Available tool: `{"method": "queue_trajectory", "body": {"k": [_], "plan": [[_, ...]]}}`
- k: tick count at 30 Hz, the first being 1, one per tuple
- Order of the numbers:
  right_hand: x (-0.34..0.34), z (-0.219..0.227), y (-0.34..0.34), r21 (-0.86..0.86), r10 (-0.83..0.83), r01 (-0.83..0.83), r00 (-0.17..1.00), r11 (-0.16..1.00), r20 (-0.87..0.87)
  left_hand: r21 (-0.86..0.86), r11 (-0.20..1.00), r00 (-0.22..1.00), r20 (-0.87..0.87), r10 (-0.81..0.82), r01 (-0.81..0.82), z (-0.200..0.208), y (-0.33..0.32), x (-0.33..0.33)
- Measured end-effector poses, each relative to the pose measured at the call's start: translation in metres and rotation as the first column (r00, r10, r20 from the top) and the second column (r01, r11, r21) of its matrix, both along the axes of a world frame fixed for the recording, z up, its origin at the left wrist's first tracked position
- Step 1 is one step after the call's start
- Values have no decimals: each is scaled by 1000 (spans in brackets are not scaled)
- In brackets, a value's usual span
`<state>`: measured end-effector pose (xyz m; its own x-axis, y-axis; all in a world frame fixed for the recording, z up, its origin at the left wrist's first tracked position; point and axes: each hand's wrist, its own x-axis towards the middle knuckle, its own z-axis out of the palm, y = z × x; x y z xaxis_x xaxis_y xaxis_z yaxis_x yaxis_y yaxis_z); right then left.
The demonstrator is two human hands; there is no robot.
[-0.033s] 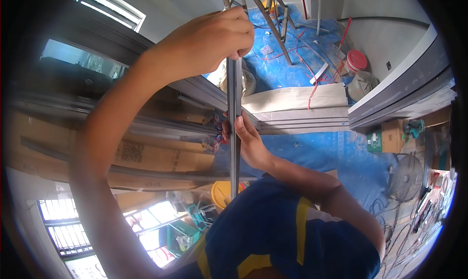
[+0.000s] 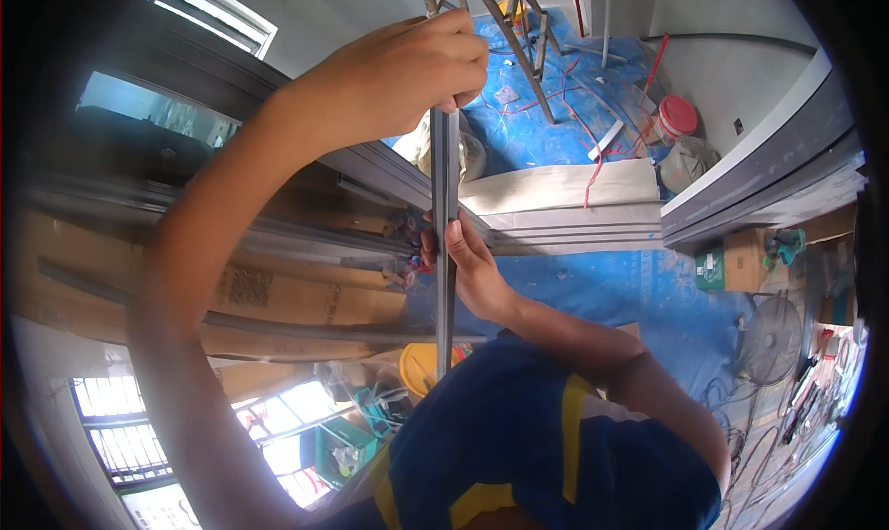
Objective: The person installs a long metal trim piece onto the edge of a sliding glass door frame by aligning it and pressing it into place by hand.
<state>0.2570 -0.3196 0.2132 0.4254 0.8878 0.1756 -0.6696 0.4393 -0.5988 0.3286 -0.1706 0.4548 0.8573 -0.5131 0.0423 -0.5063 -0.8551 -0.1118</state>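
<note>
A long grey metal profile with a lengthwise groove runs upright through the middle of the view, its lower end close to my blue and yellow shirt. My right hand is wrapped round it about halfway, thumb along the near face and fingertips showing on the left side. Over its upper end, my left hand is raised with the fingers curled closed. Those fingers hide the top of the profile and whatever they may pinch.
Behind stand a stepladder and a red-lidded bucket on blue floor sheeting. A sill track crosses the floor. Long cardboard packaging lies left. At right are a floor fan, cables and boxes.
My left hand has shifted very slightly up and to the right, its elbow slightly left. My right hand and the profile stay where they were.
</note>
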Motion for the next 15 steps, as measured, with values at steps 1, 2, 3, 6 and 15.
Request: {"method": "queue_trajectory", "body": {"k": [1, 2, 3, 6, 15], "plan": [[1, 0, 1, 1, -6, 6, 1000, 1000, 5, 123, 992, 1000, -6, -25, 25, 1, -3, 4], [1, 1, 0, -4, -2, 2, 1000, 1000, 8, 118, 993, 1000, -2, -21, 21, 0, -6, 6], [1, 2, 0, -25, -3, 3, 1000, 1000, -6, 174, 984, 999, 29, -46, 41, 0, -9, 7], [3, 0, -2, -59, -3, 1, 999, 998, -43, 218, 975, 992, 105, -65, 40, -7, -10, 4], [6, -22, -2, -33, -19, 16, 993, 999, -115, -259, 940, 900, 317, 298, -220, -68, -10, -45]]}}
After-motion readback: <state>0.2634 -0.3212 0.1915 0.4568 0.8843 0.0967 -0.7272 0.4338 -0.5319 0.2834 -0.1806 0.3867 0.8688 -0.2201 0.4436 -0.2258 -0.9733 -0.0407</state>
